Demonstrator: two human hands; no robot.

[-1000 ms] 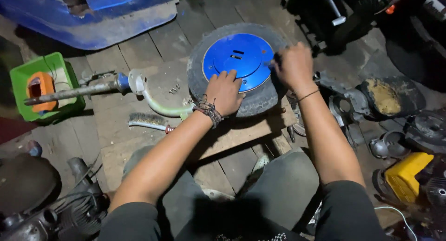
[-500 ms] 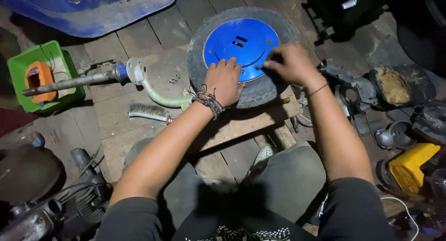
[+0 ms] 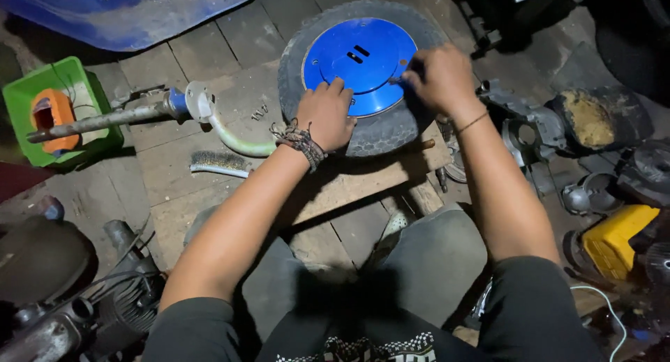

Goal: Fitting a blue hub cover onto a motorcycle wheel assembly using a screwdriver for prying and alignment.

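Hands (image 3: 324, 118) shifted, prob. on ribbed tire (image 3: 380, 128)

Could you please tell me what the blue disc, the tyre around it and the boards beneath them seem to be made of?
Blue disc: probably painted sheet metal, smooth, with punched slots. Tyre: worn grey rubber with tread blocks. Boards: bare, dusty wood with visible seams.

Dim scene lit from above the centre — corners dark, focus sharp, shadows soft.

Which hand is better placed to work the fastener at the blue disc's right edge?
Right. The right hand is pinched at the blue disc edge there; the left hand rests on the tyre, bracing.
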